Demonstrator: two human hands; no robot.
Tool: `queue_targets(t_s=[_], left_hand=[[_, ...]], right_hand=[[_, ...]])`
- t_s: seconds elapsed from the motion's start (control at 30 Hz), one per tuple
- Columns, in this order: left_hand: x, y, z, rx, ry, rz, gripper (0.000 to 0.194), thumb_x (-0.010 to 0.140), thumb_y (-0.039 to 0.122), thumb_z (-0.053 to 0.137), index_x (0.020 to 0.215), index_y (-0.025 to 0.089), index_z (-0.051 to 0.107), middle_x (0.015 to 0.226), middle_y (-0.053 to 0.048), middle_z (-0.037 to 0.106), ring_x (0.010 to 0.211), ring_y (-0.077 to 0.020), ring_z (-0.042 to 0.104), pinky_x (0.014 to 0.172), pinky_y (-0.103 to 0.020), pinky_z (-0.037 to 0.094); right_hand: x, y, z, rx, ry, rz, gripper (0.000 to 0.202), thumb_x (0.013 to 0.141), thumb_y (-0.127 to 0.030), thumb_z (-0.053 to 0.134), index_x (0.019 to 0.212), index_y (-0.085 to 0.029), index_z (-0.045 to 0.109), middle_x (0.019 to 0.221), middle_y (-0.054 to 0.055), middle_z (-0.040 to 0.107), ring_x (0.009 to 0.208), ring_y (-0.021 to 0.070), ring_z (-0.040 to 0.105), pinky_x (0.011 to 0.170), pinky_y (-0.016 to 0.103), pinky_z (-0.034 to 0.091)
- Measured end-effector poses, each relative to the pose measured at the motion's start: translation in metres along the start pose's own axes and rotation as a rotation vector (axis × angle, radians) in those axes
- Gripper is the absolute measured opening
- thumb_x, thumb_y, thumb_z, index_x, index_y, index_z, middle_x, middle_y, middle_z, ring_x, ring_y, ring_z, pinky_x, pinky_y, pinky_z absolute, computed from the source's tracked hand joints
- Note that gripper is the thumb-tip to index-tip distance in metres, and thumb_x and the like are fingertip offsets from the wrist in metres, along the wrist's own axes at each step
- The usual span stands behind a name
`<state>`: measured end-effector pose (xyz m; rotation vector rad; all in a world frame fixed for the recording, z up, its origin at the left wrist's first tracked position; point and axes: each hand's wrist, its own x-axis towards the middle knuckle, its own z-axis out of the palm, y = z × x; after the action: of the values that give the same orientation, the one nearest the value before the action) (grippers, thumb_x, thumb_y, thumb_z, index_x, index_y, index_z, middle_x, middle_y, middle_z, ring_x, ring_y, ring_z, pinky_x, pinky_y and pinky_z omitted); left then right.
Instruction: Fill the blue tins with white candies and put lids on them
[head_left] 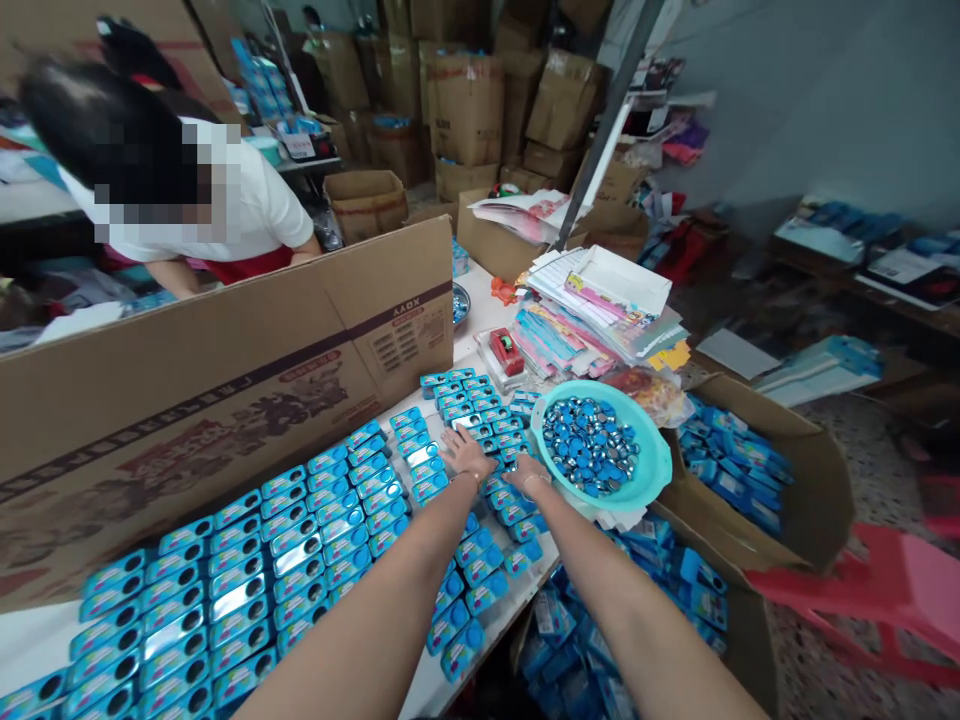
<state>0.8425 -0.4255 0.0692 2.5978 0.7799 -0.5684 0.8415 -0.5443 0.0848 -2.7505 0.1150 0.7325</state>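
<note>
Rows of small blue tins (349, 525) lie on the white table, some with a dark round hole at one end, others with a blue round cap there. My left hand (466, 457) is over the rows at the centre, its fingers spread and touching the tins. Close beside it, my right hand (529, 472) is at the tins near the basin, fingers curled in; whatever they hold is hidden. A turquoise basin (655, 440) full of small round blue-and-silver caps (589, 445) stands just right of that hand.
A tall cardboard sheet (225, 400) walls off the table's far side; behind it a person in white (262, 190) bends forward. Paper stacks (600, 300) and a red tape dispenser (506, 352) lie beyond the basin. Cartons of blue tins (739, 465) and a red stool (885, 580) stand at right.
</note>
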Motion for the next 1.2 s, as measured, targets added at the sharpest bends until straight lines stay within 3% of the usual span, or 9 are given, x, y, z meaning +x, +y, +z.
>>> queue_targets(t_s=[0.17,0.33,0.47,0.57,0.77,0.83,0.93,1.0,1.2], left_hand=[[-0.013,-0.004,-0.005,0.023,0.051,0.035,0.11,0.069,0.044,0.076,0.154,0.011,0.014,0.161,-0.024,0.011,0.15,-0.0376,0.005,0.118,-0.057,0.014],[-0.026,-0.032,0.001,-0.071,0.166,0.156,0.078,0.088,0.043,0.053,0.151,0.006,0.024,0.16,-0.022,0.021,0.15,-0.0352,0.011,0.119,-0.053,0.015],[-0.02,-0.05,0.002,-0.165,0.213,0.124,0.067,0.091,0.036,0.047,0.148,0.004,0.031,0.155,-0.024,0.032,0.147,-0.0355,0.022,0.118,-0.049,0.021],[-0.011,-0.05,0.0,-0.216,0.238,0.141,0.068,0.091,0.038,0.048,0.146,0.003,0.032,0.153,-0.025,0.035,0.147,-0.0357,0.023,0.118,-0.047,0.022],[0.006,-0.024,0.0,-0.264,0.233,0.114,0.08,0.085,0.037,0.06,0.148,0.008,0.023,0.155,-0.025,0.031,0.149,-0.0346,0.016,0.118,-0.047,0.021],[0.013,-0.016,0.0,-0.289,0.187,0.022,0.087,0.078,0.034,0.069,0.147,0.008,0.022,0.154,-0.026,0.032,0.148,-0.0345,0.019,0.117,-0.044,0.022],[0.024,-0.008,0.001,-0.357,0.155,-0.111,0.1,0.067,0.032,0.081,0.146,0.009,0.025,0.153,-0.026,0.032,0.148,-0.0342,0.021,0.117,-0.04,0.023],[0.03,-0.004,0.002,-0.396,0.147,-0.167,0.11,0.056,0.028,0.087,0.146,0.012,0.025,0.154,-0.025,0.031,0.147,-0.0344,0.022,0.116,-0.039,0.024],[0.033,0.006,0.006,-0.394,0.134,-0.221,0.113,0.056,0.028,0.087,0.148,0.019,0.021,0.154,-0.022,0.031,0.145,-0.0345,0.028,0.111,-0.043,0.034]], right_hand=[[-0.007,0.004,-0.005,0.046,0.034,-0.072,0.023,0.088,-0.042,0.058,0.097,-0.023,0.067,0.094,0.002,0.071,0.09,0.0176,0.067,0.071,0.023,0.046],[0.003,-0.028,-0.006,-0.07,0.137,-0.148,0.028,0.092,-0.041,0.054,0.111,-0.024,0.063,0.109,0.006,0.068,0.1,0.0211,0.065,0.077,0.027,0.045],[0.007,-0.042,0.001,-0.218,0.078,-0.244,0.035,0.092,-0.042,0.056,0.122,-0.025,0.057,0.124,0.011,0.061,0.105,0.0238,0.064,0.083,0.032,0.046],[0.009,-0.032,0.002,-0.083,0.06,-0.216,0.038,0.091,-0.042,0.056,0.124,-0.023,0.057,0.126,0.012,0.06,0.11,0.025,0.062,0.089,0.034,0.046],[0.035,-0.006,-0.011,0.263,0.121,-0.092,0.043,0.093,-0.022,0.042,0.135,-0.018,0.055,0.13,0.011,0.061,0.121,0.0226,0.057,0.1,0.03,0.043],[0.045,-0.005,-0.014,0.326,0.114,-0.103,0.043,0.092,-0.024,0.044,0.133,-0.019,0.057,0.125,0.009,0.065,0.114,0.0211,0.061,0.095,0.029,0.047],[0.055,-0.007,-0.015,0.417,0.081,-0.111,0.044,0.09,-0.027,0.043,0.13,-0.018,0.059,0.099,0.007,0.072,0.081,0.019,0.068,0.071,0.028,0.054],[0.061,-0.011,-0.014,0.457,0.052,-0.114,0.043,0.089,-0.026,0.041,0.126,-0.015,0.06,0.083,0.005,0.072,0.062,0.0166,0.063,0.056,0.026,0.051],[0.074,-0.022,-0.015,0.43,0.052,-0.176,0.022,0.085,-0.024,0.05,0.094,-0.016,0.068,0.073,0.003,0.068,0.064,0.0148,0.06,0.059,0.022,0.046]])
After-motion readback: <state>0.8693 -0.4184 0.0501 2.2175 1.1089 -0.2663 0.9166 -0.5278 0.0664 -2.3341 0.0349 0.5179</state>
